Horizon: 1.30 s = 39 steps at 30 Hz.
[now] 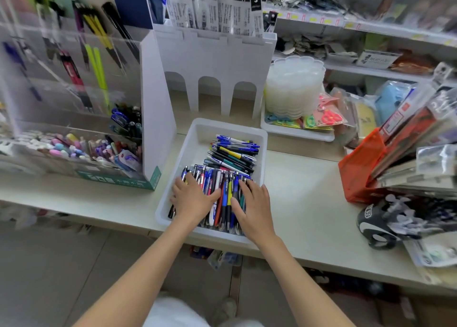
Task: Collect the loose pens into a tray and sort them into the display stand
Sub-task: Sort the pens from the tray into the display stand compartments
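A white plastic tray [197,138] sits on the counter, holding several loose pens [223,190] in blue, black, red, yellow and white. One bunch lies lengthwise at the near end, another [232,154] lies crosswise further back. My left hand [191,198] rests flat on the near bunch at its left side, fingers spread. My right hand [252,205] lies flat on the same bunch at its right side. Behind the tray stands the white display stand [212,62] with three arched openings and packaged refills on top.
A clear acrylic pen display [74,91] with a white side panel stands to the left. A second white tray [296,132] with stacked translucent lids is at the right rear. An orange pouch [358,168], packaged goods and a black-and-white item [376,225] crowd the right side.
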Available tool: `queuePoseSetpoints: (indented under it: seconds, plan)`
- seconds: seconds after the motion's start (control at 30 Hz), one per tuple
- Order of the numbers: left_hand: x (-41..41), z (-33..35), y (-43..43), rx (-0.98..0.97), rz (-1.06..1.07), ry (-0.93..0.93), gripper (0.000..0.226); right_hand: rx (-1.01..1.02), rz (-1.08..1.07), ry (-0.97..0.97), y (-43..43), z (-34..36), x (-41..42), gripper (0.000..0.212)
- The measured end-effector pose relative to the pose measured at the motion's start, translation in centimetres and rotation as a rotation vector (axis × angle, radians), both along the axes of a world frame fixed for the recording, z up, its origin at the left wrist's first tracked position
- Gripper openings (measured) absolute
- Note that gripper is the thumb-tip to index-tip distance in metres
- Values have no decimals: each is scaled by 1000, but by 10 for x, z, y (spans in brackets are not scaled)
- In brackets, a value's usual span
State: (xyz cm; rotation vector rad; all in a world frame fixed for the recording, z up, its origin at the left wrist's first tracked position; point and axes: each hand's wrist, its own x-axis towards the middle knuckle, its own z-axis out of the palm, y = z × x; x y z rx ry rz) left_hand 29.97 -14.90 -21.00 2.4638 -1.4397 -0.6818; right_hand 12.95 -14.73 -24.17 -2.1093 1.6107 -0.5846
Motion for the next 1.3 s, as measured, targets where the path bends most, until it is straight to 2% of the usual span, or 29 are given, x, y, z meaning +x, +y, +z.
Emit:
queuePoseSetpoints:
  seconds: [0.1,0.2,0.3,0.4,0.57,0.73,0.83,1.03,1.3]
  plan:
    - [8,-1,-3,-26,18,-2,120,-3,3,12,1,0,-1,68]
    - [13,-6,1,-67,25,89,120,-4,8,32,1,1,0,69]
    - [17,-7,3,-141,29,200,102,-4,11,45,1,0,0,69]
    - [20,-4,2,-117,9,211,88,-2,13,56,1,1,0,71]
    - [15,-6,1,-36,-21,85,76,-3,11,120,1,2,1,74]
    - [18,1,-6,-56,-13,107,46,-2,8,140,1,1,2,74]
    - [25,1,-8,-52,-19,169,37,-2,6,133,1,1,2,71]
    - [42,6,-6,-179,-42,372,20,7,0,112,-1,0,2,62]
    - [48,27,-19,-235,-60,524,27,34,12,129,-1,2,1,65]
